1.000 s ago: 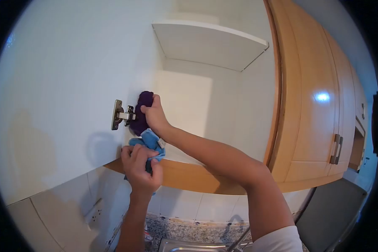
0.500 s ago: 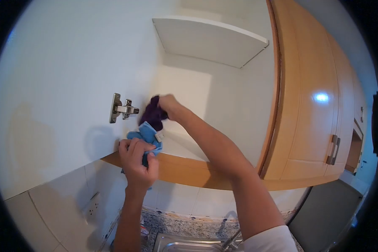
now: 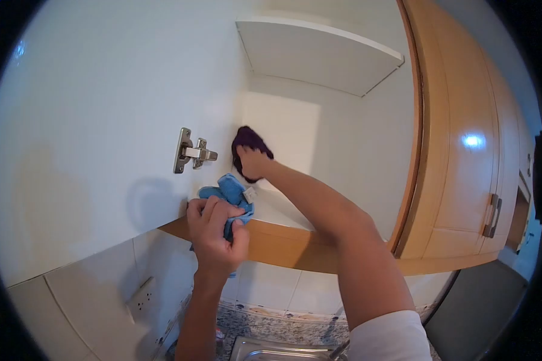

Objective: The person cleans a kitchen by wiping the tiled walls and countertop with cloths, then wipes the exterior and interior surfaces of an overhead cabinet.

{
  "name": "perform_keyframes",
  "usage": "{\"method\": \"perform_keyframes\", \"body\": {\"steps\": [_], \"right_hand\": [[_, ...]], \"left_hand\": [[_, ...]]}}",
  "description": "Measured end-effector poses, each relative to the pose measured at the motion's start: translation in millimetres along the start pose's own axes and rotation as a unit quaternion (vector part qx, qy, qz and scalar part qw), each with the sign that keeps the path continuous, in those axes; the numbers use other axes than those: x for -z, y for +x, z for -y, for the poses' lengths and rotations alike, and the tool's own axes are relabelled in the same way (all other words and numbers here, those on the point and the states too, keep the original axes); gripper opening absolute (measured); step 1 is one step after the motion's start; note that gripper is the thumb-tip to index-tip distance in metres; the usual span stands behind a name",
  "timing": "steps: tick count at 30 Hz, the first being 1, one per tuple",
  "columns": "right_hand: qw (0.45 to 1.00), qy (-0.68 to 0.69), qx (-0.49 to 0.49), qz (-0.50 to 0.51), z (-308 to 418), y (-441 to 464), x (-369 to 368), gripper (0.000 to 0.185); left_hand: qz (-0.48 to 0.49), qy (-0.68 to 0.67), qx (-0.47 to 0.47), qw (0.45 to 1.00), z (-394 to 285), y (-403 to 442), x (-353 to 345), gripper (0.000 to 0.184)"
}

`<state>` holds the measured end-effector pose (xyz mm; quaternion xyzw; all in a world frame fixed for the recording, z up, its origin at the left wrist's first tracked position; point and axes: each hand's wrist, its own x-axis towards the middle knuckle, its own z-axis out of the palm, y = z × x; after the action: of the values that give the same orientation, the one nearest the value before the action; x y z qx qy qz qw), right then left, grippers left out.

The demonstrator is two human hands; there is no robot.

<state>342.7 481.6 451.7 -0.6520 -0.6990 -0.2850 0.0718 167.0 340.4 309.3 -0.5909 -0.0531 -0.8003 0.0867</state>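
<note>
Inside the open wall cabinet, my right hand [image 3: 255, 163] presses a dark purple cloth [image 3: 251, 140] against the back wall near the left corner. The cloth spreads around and beneath its fingers. My left hand [image 3: 214, 225] is closed around a bunched blue cloth [image 3: 230, 188] at the cabinet's front lower edge [image 3: 277, 242]. A small white tag [image 3: 250, 194] sticks out of the blue cloth. Part of the blue cloth is hidden behind the left fingers.
The white cabinet door [image 3: 102, 132] stands open at left on a metal hinge [image 3: 193, 150]. A white shelf [image 3: 319, 51] spans the cabinet above my hands. Closed wooden doors [image 3: 457, 150] are at right. Below are a wall socket [image 3: 141, 299] and a steel sink [image 3: 271, 351].
My right hand has gone from gripping the bunched purple cloth near the left side to pressing it spread out on the back wall. My left hand still holds the blue cloth. The view has shifted slightly.
</note>
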Motion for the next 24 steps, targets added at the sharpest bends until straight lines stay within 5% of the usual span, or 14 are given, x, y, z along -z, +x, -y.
{"method": "perform_keyframes", "body": {"steps": [3,5,7,9,12,14,18,21,24], "right_hand": [[0.984,-0.028,0.172,0.019,-17,4,-40,0.059],[0.981,-0.019,0.181,0.070,-29,45,-87,0.056],[0.977,-0.034,0.210,0.001,-16,-8,-30,0.052],[0.989,-0.054,0.139,-0.012,-17,-29,-14,0.043],[0.967,-0.168,-0.045,0.186,-3,-65,50,0.018],[0.916,-0.246,-0.063,0.311,-72,-15,-2,0.029],[0.910,-0.115,-0.137,0.375,-51,-67,66,0.028],[0.986,0.068,-0.140,0.061,-45,-73,94,0.033],[0.954,0.071,-0.167,-0.240,-71,-51,110,0.035]], "left_hand": [[-0.005,-0.004,-0.015,1.000,4,1,0,0.016],[-0.006,-0.012,-0.025,1.000,4,1,0,0.017],[0.012,-0.007,-0.031,0.999,3,4,4,0.017],[0.044,0.002,-0.018,0.999,1,4,8,0.016],[0.057,0.037,-0.031,0.997,5,6,11,0.018],[0.065,0.052,-0.032,0.996,8,8,12,0.019],[0.060,0.094,-0.018,0.994,8,3,10,0.022],[0.046,0.096,-0.022,0.994,7,1,7,0.021],[0.045,0.089,-0.022,0.995,9,0,6,0.022]]}}
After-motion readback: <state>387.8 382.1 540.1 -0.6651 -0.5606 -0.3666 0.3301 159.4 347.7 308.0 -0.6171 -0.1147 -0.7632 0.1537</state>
